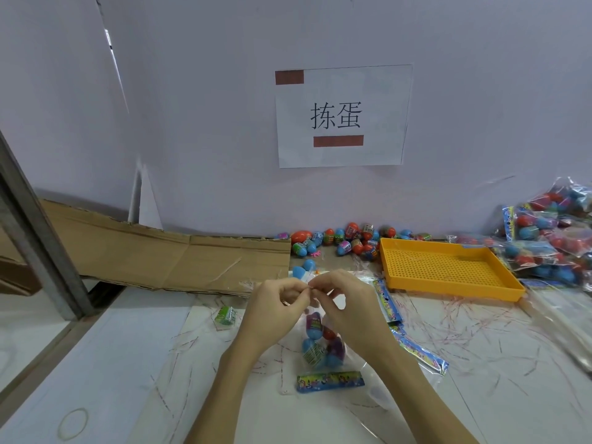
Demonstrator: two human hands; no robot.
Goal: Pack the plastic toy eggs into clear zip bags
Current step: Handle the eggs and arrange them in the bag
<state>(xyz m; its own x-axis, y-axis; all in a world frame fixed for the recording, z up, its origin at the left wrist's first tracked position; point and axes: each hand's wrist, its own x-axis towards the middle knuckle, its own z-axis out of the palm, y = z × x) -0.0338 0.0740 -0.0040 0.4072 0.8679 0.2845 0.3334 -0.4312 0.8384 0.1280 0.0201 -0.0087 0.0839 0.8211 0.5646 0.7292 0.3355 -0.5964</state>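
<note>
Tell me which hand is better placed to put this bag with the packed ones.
Probably the right hand: the packed bags lie on its side. Both hands pinch the bag top; the left hand would cross over.

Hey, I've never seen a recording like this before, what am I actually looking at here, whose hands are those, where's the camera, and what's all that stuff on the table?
There is no machine here. One wide-angle camera is worn on a person's head and looks forward and down, so the two arms reaching in from the bottom are that person's own.

The left hand and right hand meet at the top of a clear bag and pinch its upper edge. The bag already holds several coloured plastic eggs and has a printed strip at its near end.

On the table, loose eggs lie along the wall. To the right is an orange tray, and past it a heap of filled bags. Flat empty bags lie beside the right wrist, and cardboard lies on the left. A paper sign hangs on the wall.
</note>
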